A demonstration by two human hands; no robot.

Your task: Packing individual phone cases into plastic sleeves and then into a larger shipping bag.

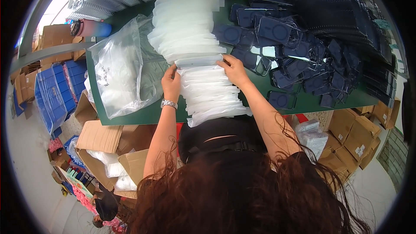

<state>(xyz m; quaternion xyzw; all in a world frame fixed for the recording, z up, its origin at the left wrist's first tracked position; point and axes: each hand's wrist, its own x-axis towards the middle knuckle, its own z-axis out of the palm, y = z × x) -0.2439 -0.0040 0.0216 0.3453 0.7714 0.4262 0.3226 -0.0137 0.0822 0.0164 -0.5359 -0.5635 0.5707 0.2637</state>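
Row of white sleeves (212, 95) runs from person's tummy (221, 138) up green table (143, 115); midway, L hand (171, 82) & R hand (234, 70) pinch its 2 sides; clear bag (115, 73) on L, dark phone cases (299, 67) on R, then pink-blue bottle (93, 28) far L

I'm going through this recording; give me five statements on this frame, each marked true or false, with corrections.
1. The left hand and right hand touch the white packaging. True.
2. The watch is on the right wrist. False: it's on the left.
3. Dark phone cases lie right of the white packaging. True.
4. The table is red. False: it's green.
5. The clear bag lies left of the white packaging. True.
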